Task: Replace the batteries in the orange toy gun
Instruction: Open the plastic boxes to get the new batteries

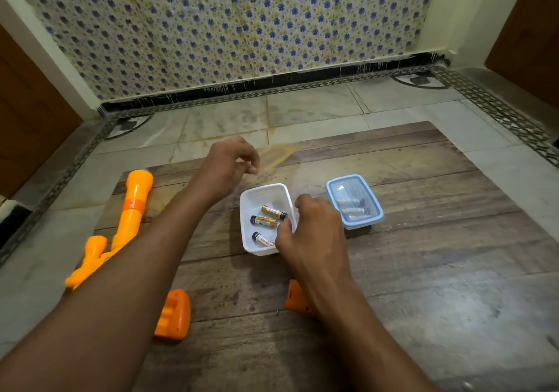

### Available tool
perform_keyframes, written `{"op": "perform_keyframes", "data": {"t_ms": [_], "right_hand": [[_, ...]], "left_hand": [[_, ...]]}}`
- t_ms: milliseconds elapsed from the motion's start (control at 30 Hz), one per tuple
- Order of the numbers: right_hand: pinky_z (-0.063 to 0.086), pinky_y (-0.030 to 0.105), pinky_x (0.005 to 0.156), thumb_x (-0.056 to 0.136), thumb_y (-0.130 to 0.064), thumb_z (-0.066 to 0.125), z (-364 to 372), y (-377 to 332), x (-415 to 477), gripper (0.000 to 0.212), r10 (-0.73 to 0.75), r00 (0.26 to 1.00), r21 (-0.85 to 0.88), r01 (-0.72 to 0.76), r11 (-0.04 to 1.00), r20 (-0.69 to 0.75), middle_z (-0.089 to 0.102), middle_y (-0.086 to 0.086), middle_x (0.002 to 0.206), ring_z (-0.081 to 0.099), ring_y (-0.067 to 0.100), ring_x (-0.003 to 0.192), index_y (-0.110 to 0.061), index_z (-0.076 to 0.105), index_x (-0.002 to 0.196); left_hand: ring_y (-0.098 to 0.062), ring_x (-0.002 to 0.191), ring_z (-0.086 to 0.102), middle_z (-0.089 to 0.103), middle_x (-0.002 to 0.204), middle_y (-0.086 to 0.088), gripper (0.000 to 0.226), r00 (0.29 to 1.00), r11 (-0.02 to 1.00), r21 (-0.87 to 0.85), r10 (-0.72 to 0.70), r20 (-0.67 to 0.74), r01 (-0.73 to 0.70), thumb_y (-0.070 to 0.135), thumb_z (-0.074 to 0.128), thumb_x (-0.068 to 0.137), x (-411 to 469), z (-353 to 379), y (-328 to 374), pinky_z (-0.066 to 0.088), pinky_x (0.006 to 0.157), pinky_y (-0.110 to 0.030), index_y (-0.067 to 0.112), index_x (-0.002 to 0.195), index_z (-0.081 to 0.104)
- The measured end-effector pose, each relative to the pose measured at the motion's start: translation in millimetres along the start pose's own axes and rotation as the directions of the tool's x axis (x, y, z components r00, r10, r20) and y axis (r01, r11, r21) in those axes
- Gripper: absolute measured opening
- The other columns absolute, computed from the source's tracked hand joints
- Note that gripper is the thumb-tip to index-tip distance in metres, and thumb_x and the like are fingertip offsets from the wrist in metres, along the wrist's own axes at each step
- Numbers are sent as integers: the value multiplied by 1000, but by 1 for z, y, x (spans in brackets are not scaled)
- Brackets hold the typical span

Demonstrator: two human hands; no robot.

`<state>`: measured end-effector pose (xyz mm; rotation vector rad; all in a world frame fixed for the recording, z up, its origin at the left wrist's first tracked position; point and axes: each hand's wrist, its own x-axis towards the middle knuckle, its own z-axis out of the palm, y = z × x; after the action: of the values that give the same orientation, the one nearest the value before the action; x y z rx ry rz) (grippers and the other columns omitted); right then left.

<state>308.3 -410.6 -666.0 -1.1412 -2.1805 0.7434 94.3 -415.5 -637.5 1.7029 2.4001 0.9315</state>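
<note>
on the wooden board (393, 270), left side, lies the orange toy gun (130, 210), its butt compartment (174, 313) open. three gold-and-black batteries (264, 220) rest in a white tub (266, 192). the right hand (311, 228) reaches in, fingertips on the nearest battery. the left hand (230, 161) hovers beyond, fingers loosely curled, holding nothing.

On the board (408, 255), the open tub (266, 193) at centre holds three batteries (263, 221); the lidded box (354, 201) lies just beside it at three o'clock, the toy gun (130, 210) well apart at nine o'clock, overhanging the board's edge
</note>
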Motion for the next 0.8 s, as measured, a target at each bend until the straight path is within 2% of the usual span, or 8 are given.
{"op": "perform_keyframes", "data": {"t_ms": [67, 233, 333, 400, 467, 567, 667, 800], "right_hand": [[55, 32, 74, 91, -25, 67, -4, -1, -1, 26, -49, 997, 27, 51, 998, -66, 65, 7, 108, 64, 22, 92, -10, 66, 113], [53, 36, 76, 93, -7, 69, -10, -5, 0, 13, -212, 918, 89, 255, 963, -335, 70, 13, 99, 66, 27, 89, -2, 68, 105], [53, 28, 82, 102, -16, 61, -11, -9, -4, 25, -142, 946, 282, 227, 932, -292, 73, 8, 106, 68, 20, 95, -6, 65, 124], [52, 12, 77, 105, -24, 58, -14, -10, -7, 30, -99, 964, 367, 187, 911, -246, 72, -4, 104, 69, 9, 92, -14, 62, 132], [53, 8, 71, 105, -28, 59, -17, -11, -10, 32, -53, 977, 458, 145, 877, -207, 69, -18, 98, 71, 0, 86, -18, 61, 135], [56, 12, 66, 100, -24, 67, -18, -9, -11, 34, 56, 987, 596, 45, 802, -150, 74, -20, 95, 74, -4, 78, -21, 64, 133], [59, 15, 68, 96, -20, 72, -19, -3, -8, 38, 90, 982, 573, 20, 820, -163, 75, -15, 97, 74, -4, 76, -24, 65, 134], [63, 31, 72, 95, -19, 71, -16, -2, -5, 40, 45, 983, 473, 46, 880, -179, 75, -13, 100, 74, 2, 75, -21, 66, 135]], "left_hand": [[-13, 86, 69, 69, 94, -6, 25, 991, 981, -194, -30, -127, 4, -16, 67, 83, -10, -13, 14, 52, 71, -12, 8, 81, 72], [-18, 104, 74, 77, 101, -6, 20, 939, 737, -675, -221, -262, -14, -12, 66, 88, -71, -17, 61, 58, 84, -25, 8, 85, 67], [-26, 106, 75, 78, 109, -10, 2, 905, 492, -870, -388, -178, 39, -3, 64, 94, -114, -5, 85, 61, 80, -29, -2, 94, 64], [-29, 107, 75, 77, 114, -12, 6, 887, 282, -958, -456, -78, 60, 4, 65, 94, -132, 0, 97, 61, 78, -29, -1, 98, 64], [-31, 106, 75, 76, 116, -13, 16, 874, 207, -976, -483, -40, 69, 4, 65, 95, -144, 2, 104, 61, 78, -29, -6, 106, 61], [-35, 105, 75, 76, 115, -15, 25, 878, 183, -980, -478, -23, 74, 10, 67, 92, -150, 4, 107, 61, 79, -30, -8, 108, 59], [-32, 99, 76, 77, 108, -16, 25, 869, 214, -973, -493, -33, 84, 20, 75, 89, -148, 5, 102, 62, 78, -32, 2, 101, 64], [-19, 78, 76, 78, 89, -11, 15, 808, 505, -849, -559, -187, 154, 18, 79, 89, -143, 7, 83, 60, 65, -26, 8, 97, 71]]}}
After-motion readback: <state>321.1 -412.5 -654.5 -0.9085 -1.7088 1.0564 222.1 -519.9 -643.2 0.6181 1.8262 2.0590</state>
